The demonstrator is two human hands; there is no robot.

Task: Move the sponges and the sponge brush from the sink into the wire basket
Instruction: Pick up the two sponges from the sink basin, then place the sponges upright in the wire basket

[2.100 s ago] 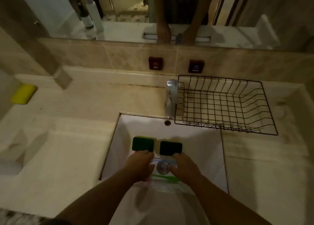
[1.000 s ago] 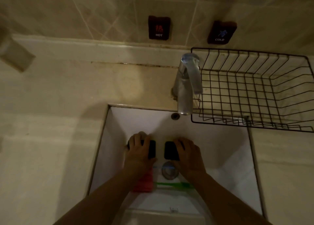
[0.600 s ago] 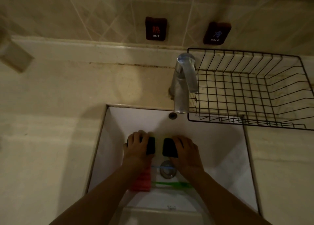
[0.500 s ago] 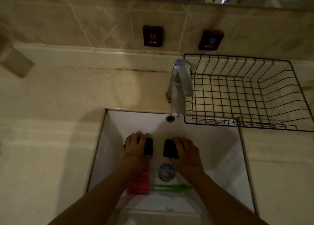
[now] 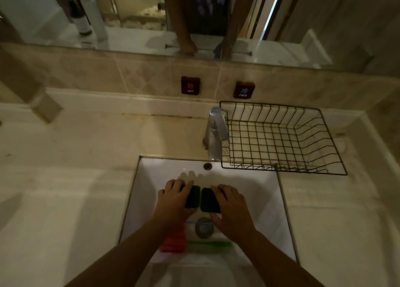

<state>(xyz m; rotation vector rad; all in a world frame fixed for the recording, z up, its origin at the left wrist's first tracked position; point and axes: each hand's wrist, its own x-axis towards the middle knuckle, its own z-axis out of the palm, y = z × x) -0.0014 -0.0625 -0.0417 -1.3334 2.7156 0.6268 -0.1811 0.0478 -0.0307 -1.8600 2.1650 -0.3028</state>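
Two dark green sponges lie side by side in the white sink (image 5: 259, 191). My left hand (image 5: 174, 202) is curled over the left sponge (image 5: 192, 196), fingers on its far edge and thumb at its near side. My right hand (image 5: 232, 208) grips the right sponge (image 5: 208, 200) the same way. Nearer me lies the sponge brush, its red ribbed head (image 5: 174, 241) under my left forearm and its green handle (image 5: 208, 244) running right. The black wire basket (image 5: 283, 172) stands with nothing in it on the counter at the sink's back right.
A chrome faucet (image 5: 215, 132) rises at the sink's back edge, touching the basket's left side. The drain (image 5: 203, 227) sits between my wrists. HOT and COLD plaques hang on the tiled wall under a mirror. Beige counter spreads left and right of the sink.
My hands went from reaching at the sponges' near edges to closing over them. The two sponges now sit closer together. The camera tilted up, bringing the mirror into view.
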